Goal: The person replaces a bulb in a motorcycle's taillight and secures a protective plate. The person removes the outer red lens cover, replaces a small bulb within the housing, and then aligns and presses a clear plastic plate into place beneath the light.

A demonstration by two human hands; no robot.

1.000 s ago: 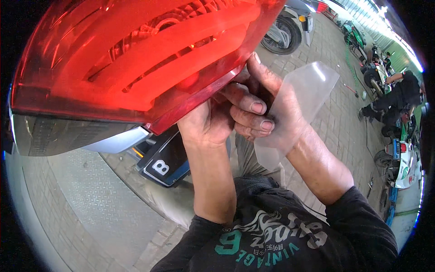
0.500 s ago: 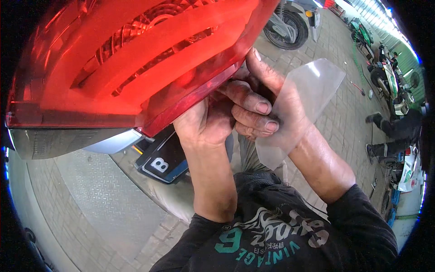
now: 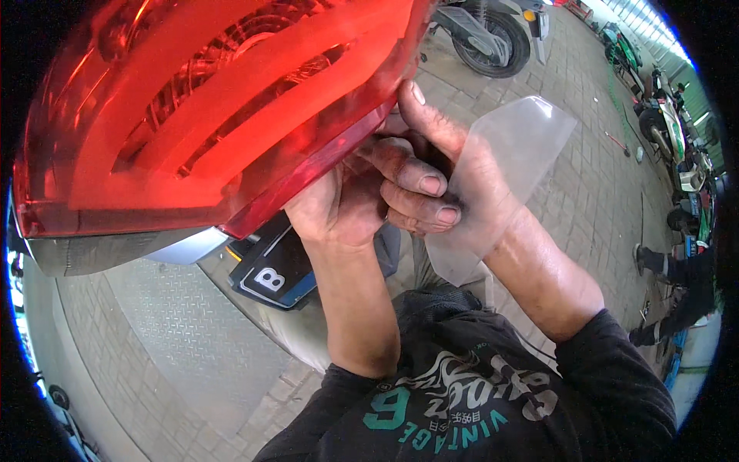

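A large red tail light (image 3: 223, 146) fills the upper left, with a dark trim along its lower edge. My left hand (image 3: 331, 204) is raised against its lower right edge, palm toward me. The left fingers are hidden behind the light and my other hand. My right hand (image 3: 431, 173) is beside it, thumb stretched along the light's right edge. Its curled fingers hold a translucent, frosted plastic sheet (image 3: 523, 146) against the palm. The sheet has angled corners and spreads over my right palm and wrist. What the fingers touch behind the light cannot be seen.
Below the light is a dark licence plate (image 3: 277, 273). A parked motorcycle (image 3: 493, 46) stands at the top, and more motorcycles (image 3: 666, 127) line the right side. A person's legs (image 3: 670, 269) are at the far right. Ridged metal plate (image 3: 185, 316) lies on the paved floor at left.
The view has shifted slightly, and the light and both hands appear a little further left. My hands keep nearly the same grip. The person at far right has moved lower in view.
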